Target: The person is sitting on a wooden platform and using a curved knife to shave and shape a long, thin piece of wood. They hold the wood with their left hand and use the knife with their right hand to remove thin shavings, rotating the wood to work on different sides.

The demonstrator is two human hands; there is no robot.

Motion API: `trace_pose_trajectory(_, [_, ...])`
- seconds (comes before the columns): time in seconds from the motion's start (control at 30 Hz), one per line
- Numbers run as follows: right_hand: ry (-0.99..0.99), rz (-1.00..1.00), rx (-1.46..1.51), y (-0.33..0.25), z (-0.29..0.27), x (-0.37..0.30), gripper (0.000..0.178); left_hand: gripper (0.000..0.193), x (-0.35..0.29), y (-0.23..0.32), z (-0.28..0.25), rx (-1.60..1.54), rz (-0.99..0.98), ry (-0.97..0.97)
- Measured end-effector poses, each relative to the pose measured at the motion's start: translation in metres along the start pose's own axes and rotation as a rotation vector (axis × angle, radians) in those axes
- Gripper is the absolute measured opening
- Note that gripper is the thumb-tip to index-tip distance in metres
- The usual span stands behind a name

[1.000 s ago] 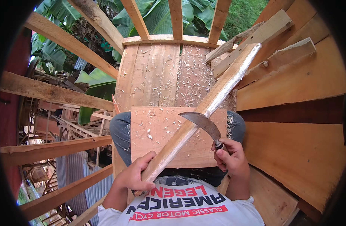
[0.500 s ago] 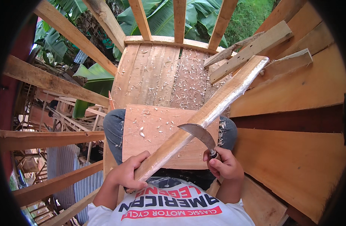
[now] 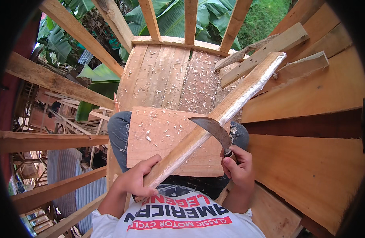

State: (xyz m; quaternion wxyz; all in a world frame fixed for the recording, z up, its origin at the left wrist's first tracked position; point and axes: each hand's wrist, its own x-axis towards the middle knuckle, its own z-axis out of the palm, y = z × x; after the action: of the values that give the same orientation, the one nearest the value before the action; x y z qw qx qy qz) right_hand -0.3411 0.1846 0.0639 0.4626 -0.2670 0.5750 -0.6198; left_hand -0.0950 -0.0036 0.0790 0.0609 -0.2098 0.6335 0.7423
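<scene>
Tan bar (image 3: 232, 103), 1 side whitish

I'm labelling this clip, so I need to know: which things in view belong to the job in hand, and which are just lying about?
In the job:
- wooden strip, in the left grip
- curved knife, in the right grip
- board across the lap

Apparently lying about:
- wood shavings
- pale batten at right
- corrugated sheets

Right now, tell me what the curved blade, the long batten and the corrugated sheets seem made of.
Curved blade: probably steel, dull grey with a faint sheen. Long batten: bare-looking wood, grain showing; one side whitish, perhaps freshly shaved. Corrugated sheets: likely galvanised metal, given the grey ridges; plastic isn't ruled out.
</scene>
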Motion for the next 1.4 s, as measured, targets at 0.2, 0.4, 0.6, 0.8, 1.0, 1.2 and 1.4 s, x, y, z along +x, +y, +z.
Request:
trace_pose_trajectory(0.2, [0.436, -0.241, 0.198, -0.003, -0.008, 0.014, 0.015, 0.073, 0.000, -0.004, -0.002, -0.018, 0.002, -0.019])
trace_pose_trajectory(0.4, [-0.396, 0.157, 0.047, 0.000, -0.003, 0.003, 0.020, 0.072, 0.004, -0.004, -0.003, 0.008, 0.027, 0.002])
trace_pose_trajectory(0.6, [-0.169, 0.145, 0.166, 0.003, -0.001, 0.009, 0.018, 0.079, 0.004, -0.008, -0.010, 0.031, -0.021, -0.015])
trace_pose_trajectory(0.8, [-0.065, 0.113, 0.154, 0.000, -0.001, 0.014, 0.018, 0.072, 0.001, -0.009, -0.015, -0.022, 0.013, -0.040])
trace_pose_trajectory(1.0, [-0.126, 0.158, 0.135, -0.001, 0.007, 0.017, 0.015, 0.073, -0.005, -0.018, -0.020, -0.066, 0.001, -0.051])
trace_pose_trajectory(1.2, [0.447, -0.320, -0.336, 0.027, 0.029, 0.037, 0.021, 0.077, -0.001, -0.020, -0.025, -0.130, -0.016, -0.081])
trace_pose_trajectory(1.4, [-0.171, 0.055, 0.086, 0.004, 0.001, 0.021, 0.017, 0.078, -0.001, -0.022, -0.025, -0.146, 0.022, -0.089])
